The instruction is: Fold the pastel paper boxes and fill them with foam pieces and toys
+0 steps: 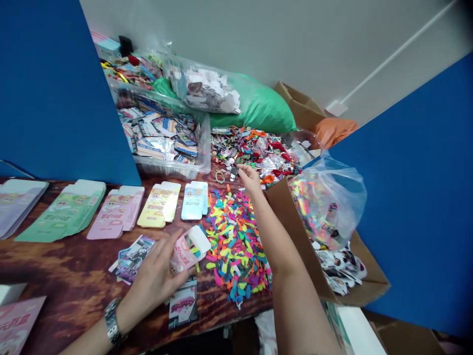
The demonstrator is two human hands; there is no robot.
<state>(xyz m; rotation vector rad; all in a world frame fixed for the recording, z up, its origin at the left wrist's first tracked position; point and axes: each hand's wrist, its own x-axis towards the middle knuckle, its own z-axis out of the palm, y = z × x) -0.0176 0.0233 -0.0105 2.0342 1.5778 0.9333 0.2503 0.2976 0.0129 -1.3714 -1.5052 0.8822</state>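
Pink box [184, 256] in the left hand [157, 268]; right hand [252, 180] at the trinket pile [258, 148]
The tabletop's [88, 276] wood grain shows left of the left hand; a cardboard carton [290, 231] walls the right side, alongside the right arm [286, 276]; the box's characters are too blurred to read; it sits between left thumb and fingers, open end toward colourful rubbery pieces [236, 236]; the right fingertips come narrow beside a dark tag [234, 171], whether gripping I cannot tell.
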